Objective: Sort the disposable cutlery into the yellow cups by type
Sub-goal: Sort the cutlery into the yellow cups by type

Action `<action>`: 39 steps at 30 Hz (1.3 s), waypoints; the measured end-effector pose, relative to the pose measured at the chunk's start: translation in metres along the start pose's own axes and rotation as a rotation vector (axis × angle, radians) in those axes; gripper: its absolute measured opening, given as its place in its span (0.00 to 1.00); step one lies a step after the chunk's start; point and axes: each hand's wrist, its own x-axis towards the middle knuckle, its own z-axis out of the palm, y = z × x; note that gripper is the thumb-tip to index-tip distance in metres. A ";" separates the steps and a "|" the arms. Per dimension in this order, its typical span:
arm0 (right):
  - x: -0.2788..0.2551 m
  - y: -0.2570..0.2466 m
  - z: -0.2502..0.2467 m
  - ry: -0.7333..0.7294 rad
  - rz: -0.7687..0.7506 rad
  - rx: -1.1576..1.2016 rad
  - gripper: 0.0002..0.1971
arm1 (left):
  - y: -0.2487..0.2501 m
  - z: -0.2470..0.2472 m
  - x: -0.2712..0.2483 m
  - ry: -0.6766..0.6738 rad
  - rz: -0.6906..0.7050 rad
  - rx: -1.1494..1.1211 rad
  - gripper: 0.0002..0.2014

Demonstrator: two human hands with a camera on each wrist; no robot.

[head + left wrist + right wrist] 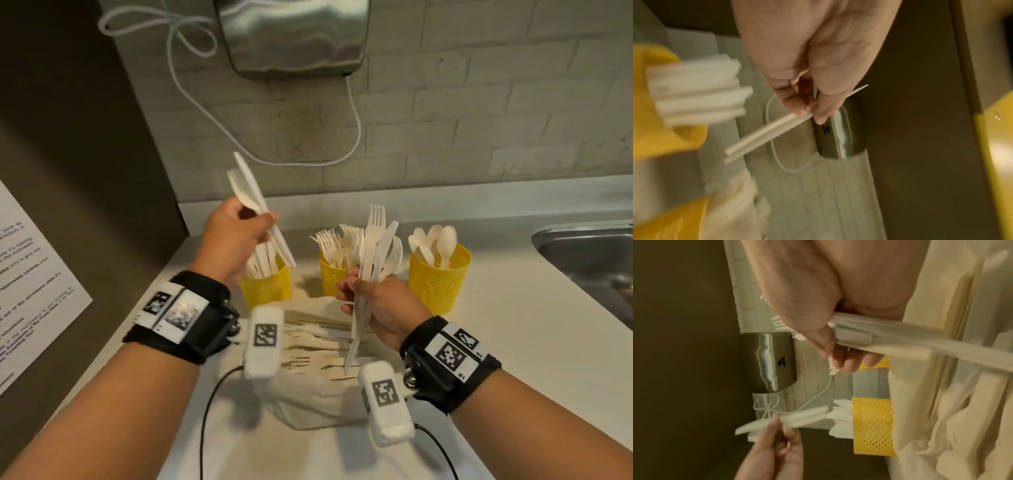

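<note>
Three yellow mesh cups stand in a row on the counter. The left cup holds knives, the middle cup forks, the right cup spoons. My left hand pinches two white knives tilted just above the left cup; the left wrist view shows the knives between thumb and fingers. My right hand grips a mixed bundle of forks and a knife upright in front of the middle cup. The right wrist view shows this bundle crossing the palm.
A beige cloth bag full of more cutlery lies open on the counter under my hands. A steel sink is at the right. A metal hand dryer with a white cable hangs on the tiled wall. A printed notice is at the left.
</note>
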 end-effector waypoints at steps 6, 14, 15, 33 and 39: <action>-0.002 0.000 -0.005 0.006 0.008 0.025 0.05 | -0.023 -0.031 0.025 0.087 -0.009 0.211 0.07; -0.005 0.000 -0.012 0.013 -0.016 0.003 0.05 | -0.034 -0.028 0.028 0.273 -0.076 0.156 0.13; -0.005 0.000 -0.014 0.017 -0.025 0.005 0.04 | -0.026 -0.025 0.026 0.312 -0.036 0.128 0.13; -0.003 -0.005 -0.029 0.025 -0.045 0.033 0.05 | -0.032 0.084 0.000 -0.211 0.320 0.790 0.16; -0.001 -0.003 -0.023 -0.080 0.001 0.046 0.07 | -0.005 0.089 -0.027 -0.559 -0.089 0.308 0.05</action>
